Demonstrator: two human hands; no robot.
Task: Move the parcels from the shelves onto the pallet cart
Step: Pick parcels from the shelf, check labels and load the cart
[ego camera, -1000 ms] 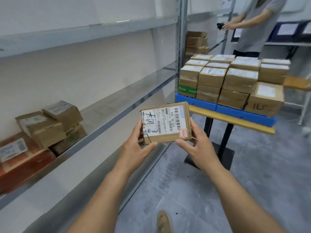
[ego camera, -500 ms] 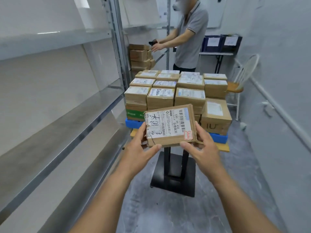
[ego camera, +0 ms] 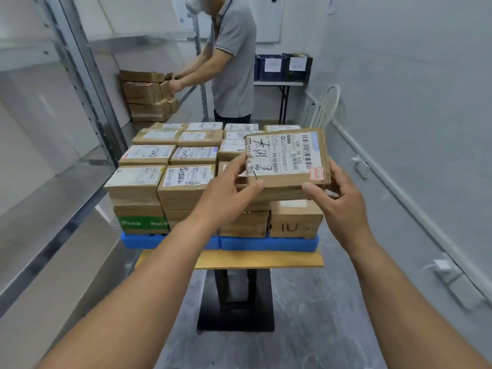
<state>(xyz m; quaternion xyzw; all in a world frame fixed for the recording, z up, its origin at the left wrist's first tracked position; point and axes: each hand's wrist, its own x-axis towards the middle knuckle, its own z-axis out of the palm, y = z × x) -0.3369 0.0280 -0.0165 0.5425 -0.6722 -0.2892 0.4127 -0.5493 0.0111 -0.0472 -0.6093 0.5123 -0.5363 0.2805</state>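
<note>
I hold a flat brown parcel (ego camera: 287, 158) with a white barcode label and black handwriting. My left hand (ego camera: 226, 190) grips its near left corner and my right hand (ego camera: 338, 198) grips its right edge. The parcel hovers over the front right part of the stack of parcels (ego camera: 162, 179) on the blue pallet (ego camera: 266, 242), which rests on a yellow-topped cart (ego camera: 261, 259) with a black pedestal. The parcels directly beneath the held one are partly hidden by it.
Metal shelving (ego camera: 80, 83) runs along the left. Another person (ego camera: 231, 59) stands behind the cart with hands on brown boxes (ego camera: 143, 94) on a shelf. A white chair (ego camera: 326, 107), a table with dark bins (ego camera: 282, 66) and a wall stand to the right.
I have turned from the shelves and stepped up to the cart. The parcel, held in both hands, has moved forward and right to above the stack's front right.
</note>
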